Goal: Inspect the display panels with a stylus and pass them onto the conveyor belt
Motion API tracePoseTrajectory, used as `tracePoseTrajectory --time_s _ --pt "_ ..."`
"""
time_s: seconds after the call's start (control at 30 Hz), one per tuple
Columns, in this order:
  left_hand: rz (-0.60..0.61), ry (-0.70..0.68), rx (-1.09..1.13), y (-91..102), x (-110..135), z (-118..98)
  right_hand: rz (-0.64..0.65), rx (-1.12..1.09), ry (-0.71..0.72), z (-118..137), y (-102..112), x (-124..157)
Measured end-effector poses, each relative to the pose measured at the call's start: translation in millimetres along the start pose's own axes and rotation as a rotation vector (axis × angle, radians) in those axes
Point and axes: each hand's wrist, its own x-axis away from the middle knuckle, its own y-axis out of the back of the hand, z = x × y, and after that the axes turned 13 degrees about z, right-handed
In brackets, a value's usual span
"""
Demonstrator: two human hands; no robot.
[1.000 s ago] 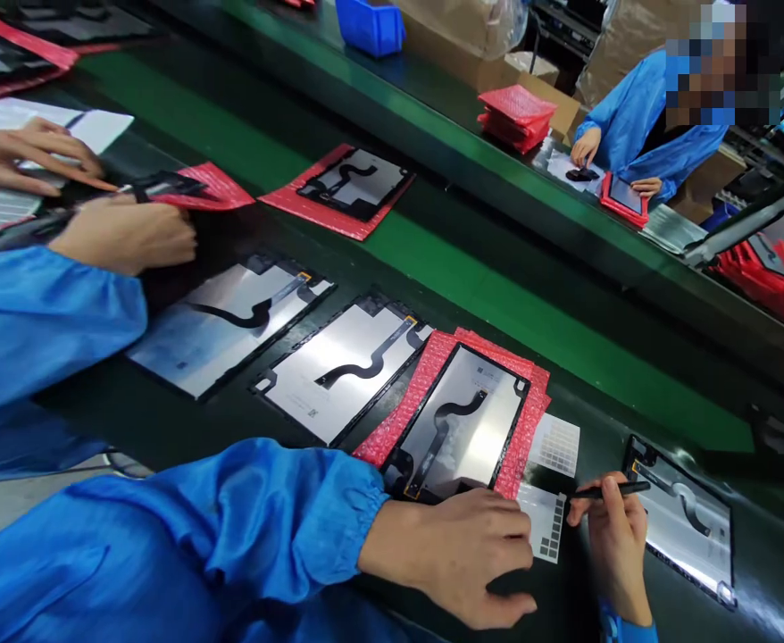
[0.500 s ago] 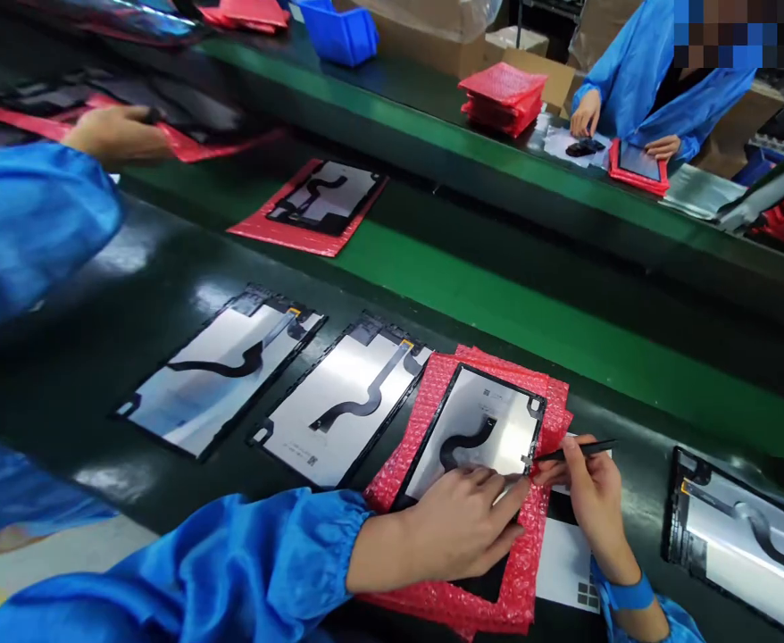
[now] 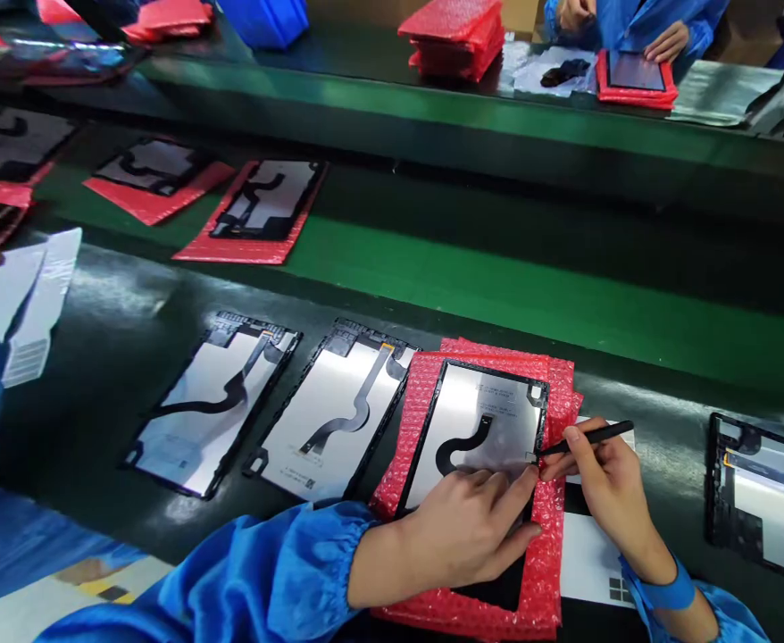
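Observation:
My right hand (image 3: 610, 482), wearing a blue wrist strap (image 3: 670, 585), grips slim black tweezers (image 3: 606, 434). Their tip meets the right edge of a tablet screen (image 3: 499, 446) lying back side up, by a small light tab (image 3: 529, 457). My left hand (image 3: 459, 527) rests across the screen's lower part with fingers spread, its index fingertip close to the tweezers' tip. A curved black ribbon cable (image 3: 465, 445) lies on the screen's silver back. Underneath is a stack of red bubble-wrap bags (image 3: 419, 402). My left palm hides part of the screen.
Left of the stack lie two more screens, one near (image 3: 345, 411) and one farther (image 3: 218, 402); another screen (image 3: 773, 500) is at right. White sheets (image 3: 593, 554) sit under my right wrist. On the green belt (image 3: 432, 268), screens rest on red bags. Co-workers' hands (image 3: 666, 42) appear beyond and left.
The view has shifted. The neighbour's arm at left has drawn back, and another screen on a red bag now shows on the belt. My hands keep nearly the same place on the screen.

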Motion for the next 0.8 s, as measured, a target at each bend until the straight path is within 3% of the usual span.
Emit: tracePoseTrajectory --time_s 0.4,0.63,0.8 --pt "0.095 0.049 0.007 5.6 -1.9 -2.8 0.045 0.009 0.020 0.6 -1.6 1.5" --pt "0.080 0.058 0.186 11.0 -3.3 1.6 0.022 -0.020 0.013 3.1 -8.7 -0.1" --pt "0.151 0.077 0.303 22.7 -7.9 9.3 -0.033 -0.141 0.000 7.4 -1.4 -3.8"
